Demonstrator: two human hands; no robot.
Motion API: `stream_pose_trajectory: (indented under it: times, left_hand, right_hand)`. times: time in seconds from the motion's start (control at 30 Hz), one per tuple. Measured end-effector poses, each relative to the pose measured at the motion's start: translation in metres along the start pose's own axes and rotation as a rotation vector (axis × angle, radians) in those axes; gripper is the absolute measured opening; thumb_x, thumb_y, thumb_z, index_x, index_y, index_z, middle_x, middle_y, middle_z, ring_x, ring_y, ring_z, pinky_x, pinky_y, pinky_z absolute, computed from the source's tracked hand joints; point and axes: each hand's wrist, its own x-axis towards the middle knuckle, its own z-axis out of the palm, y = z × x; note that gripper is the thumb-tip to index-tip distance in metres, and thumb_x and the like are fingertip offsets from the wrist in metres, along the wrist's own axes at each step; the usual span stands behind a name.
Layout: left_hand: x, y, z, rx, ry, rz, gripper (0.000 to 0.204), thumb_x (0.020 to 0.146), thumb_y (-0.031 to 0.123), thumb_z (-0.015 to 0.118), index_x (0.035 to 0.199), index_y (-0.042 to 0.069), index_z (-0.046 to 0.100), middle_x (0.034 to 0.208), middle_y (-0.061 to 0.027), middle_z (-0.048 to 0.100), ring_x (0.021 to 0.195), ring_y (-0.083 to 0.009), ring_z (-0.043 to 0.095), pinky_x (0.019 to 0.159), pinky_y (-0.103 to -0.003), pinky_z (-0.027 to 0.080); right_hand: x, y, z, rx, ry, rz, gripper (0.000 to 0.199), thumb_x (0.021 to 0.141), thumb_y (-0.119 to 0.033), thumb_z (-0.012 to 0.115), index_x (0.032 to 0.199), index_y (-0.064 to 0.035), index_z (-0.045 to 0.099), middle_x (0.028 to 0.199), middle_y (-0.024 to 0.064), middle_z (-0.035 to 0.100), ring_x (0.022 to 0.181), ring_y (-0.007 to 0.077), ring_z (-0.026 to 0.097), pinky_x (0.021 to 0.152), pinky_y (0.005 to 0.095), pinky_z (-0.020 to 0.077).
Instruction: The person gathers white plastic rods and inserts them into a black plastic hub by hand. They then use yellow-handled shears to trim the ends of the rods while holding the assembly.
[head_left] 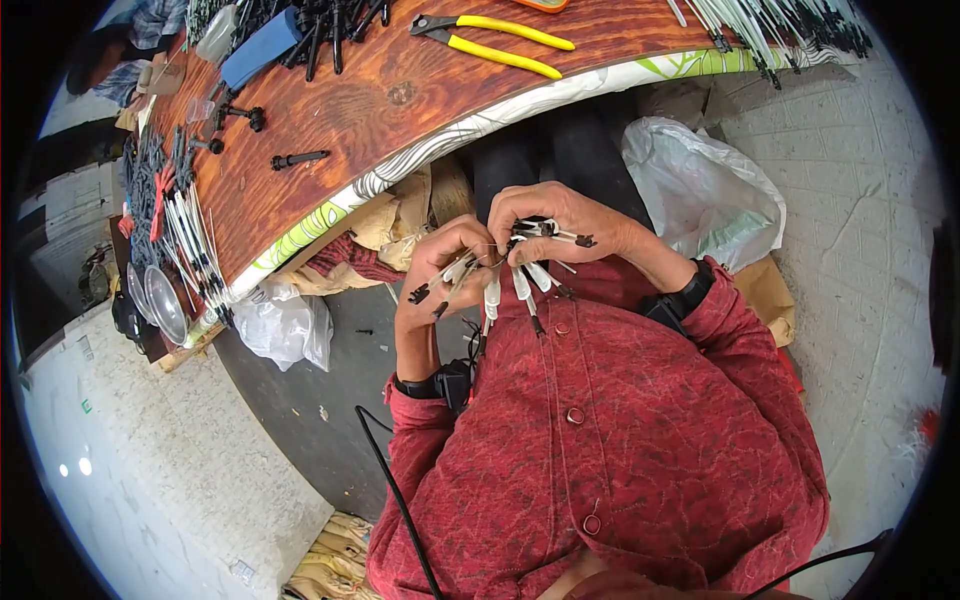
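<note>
"Pinched fingers on both sides: I see the left hand (436, 250) and the right hand (575, 206) each grasping slim, translucent-white, plastic-looking tubes with black tips (521, 286)."

"Where do you have those tubes?"

"Off the table, just in front of the red, crinkle-patterned buttoned shirt (650, 400). Both sets of fingertips nearly meet, and a thin pale strand seems to run between them. I can't make out what it holds."

"How far along, then?"

"Partway, I judge. A small batch is gathered in the fingers; it is not yet neatly aligned or set down. Long pale rods with dark ends (190, 240) lie bunched at the table's left, but I can't tell whether they are finished or waiting."

"And the surfaces around them?"

"I get a glossy, reddish-brown wood-grain tabletop (365, 125) with a curved white-and-green printed edge. On it lie yellow-handled metal pliers (505, 57), jaws toward the left, and one short, ridged black rod (299, 160). Beyond the right forearm slumps a crumpled, translucent white plastic bag (700, 190)."
</note>
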Motion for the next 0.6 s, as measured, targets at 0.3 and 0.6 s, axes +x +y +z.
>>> stream_pose_trajectory:
  times: [0.3, 0.6]
  left_hand:
    - [-0.005, -0.010, 0.005, -0.171, 0.067, 0.122, 0.017, 0.077, 0.001, 0.077, 0.088, 0.002, 0.064, 0.090, -0.0082, 0.063, 0.086, -0.0194, 0.062, 0.075, -0.031, 0.048]
    - [-0.010, -0.011, 0.001, -0.105, 0.045, 0.054, 0.022, 0.077, 0.007, 0.083, 0.089, 0.002, 0.066, 0.091, -0.0088, 0.067, 0.084, -0.0183, 0.064, 0.073, -0.030, 0.048]
  right_hand:
    - [0.001, -0.003, -0.001, 0.014, -0.037, -0.021, 0.019, 0.088, -0.016, 0.074, 0.093, -0.0026, 0.062, 0.093, 0.0076, 0.062, 0.087, 0.0221, 0.060, 0.078, 0.0339, 0.0473]
    - [0.000, -0.010, 0.010, -0.016, 0.068, 0.134, 0.024, 0.084, -0.022, 0.074, 0.088, -0.0012, 0.063, 0.083, 0.0072, 0.063, 0.079, 0.0193, 0.061, 0.074, 0.0332, 0.0477]
